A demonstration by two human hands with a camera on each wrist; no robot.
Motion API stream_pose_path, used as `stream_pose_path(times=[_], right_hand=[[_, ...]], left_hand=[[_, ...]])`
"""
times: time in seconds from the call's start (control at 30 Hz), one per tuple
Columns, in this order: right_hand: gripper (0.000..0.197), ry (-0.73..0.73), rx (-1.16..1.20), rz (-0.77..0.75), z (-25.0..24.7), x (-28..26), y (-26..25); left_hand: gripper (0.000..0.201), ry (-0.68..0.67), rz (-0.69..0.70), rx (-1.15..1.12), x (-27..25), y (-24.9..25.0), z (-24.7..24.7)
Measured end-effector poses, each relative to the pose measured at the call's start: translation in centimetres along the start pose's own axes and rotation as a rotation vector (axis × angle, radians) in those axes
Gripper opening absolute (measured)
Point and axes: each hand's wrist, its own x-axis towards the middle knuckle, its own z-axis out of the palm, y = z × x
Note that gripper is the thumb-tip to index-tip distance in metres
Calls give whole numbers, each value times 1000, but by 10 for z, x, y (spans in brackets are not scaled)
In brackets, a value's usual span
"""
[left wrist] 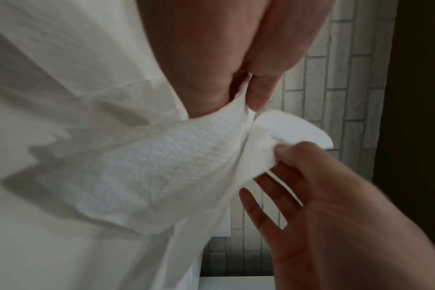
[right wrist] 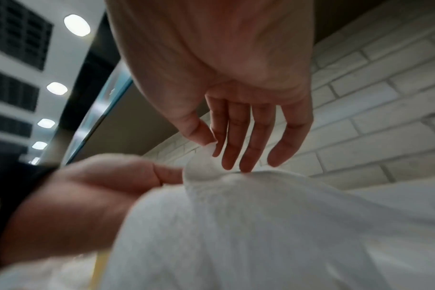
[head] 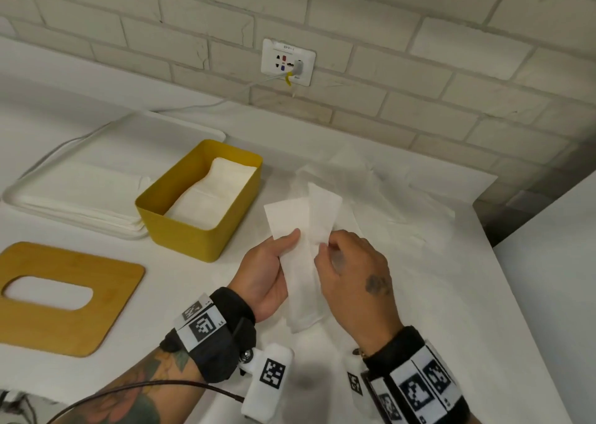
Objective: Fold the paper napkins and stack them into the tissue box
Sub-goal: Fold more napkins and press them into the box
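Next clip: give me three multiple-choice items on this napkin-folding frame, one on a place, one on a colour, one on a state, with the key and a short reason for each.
1. Where does the wooden lid with the oval slot lie?
A. On the box
B. On the table, left of the box
C. In the tray

2. What colour is the open tissue box?
A. Yellow
B. Blue
C. Black

3. What state is the held white paper napkin in?
A. Crumpled into a ball
B. Lying flat in the tray
C. Partly folded, held by both hands

Key: B, the wooden lid lies flat on the white table; A, the tissue box has yellow walls; C, the left hand and right hand pinch the napkin.
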Motion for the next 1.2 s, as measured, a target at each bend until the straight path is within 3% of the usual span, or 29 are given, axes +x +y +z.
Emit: stream_pose_path(times=[0.07,0.13,0.23,0.33,0.4,0.57,0.97,1.07,1.2], right_hand=[[21,-101,269,163,-19,4,-5],[13,-198,508,205,-45,10,-12],[4,-165,854,140,-75,14,-18],[16,-153,1076,262,-76,19,-14],[31,-198,976,430,-60,21,-4],[28,-230,727,587,-26,13,14],[22,-158,588,597,-14,9,25],[24,-166,603,609,-12,8,24],[52,-262,651,638,-9,-4,30]], left_hand=[[37,10,11,0,1,2,-4],[38,43,20,1,3,4,-8],[38,46,26,27,2,9,-10],[37,20,12,49,1,10,-9],[39,-7,-2,80,-1,8,-5],[39,-18,17,202,-5,3,0],[71,-50,28,196,-3,0,1],[50,-41,54,244,-3,-1,4],[34,27,116,266,0,3,5]])
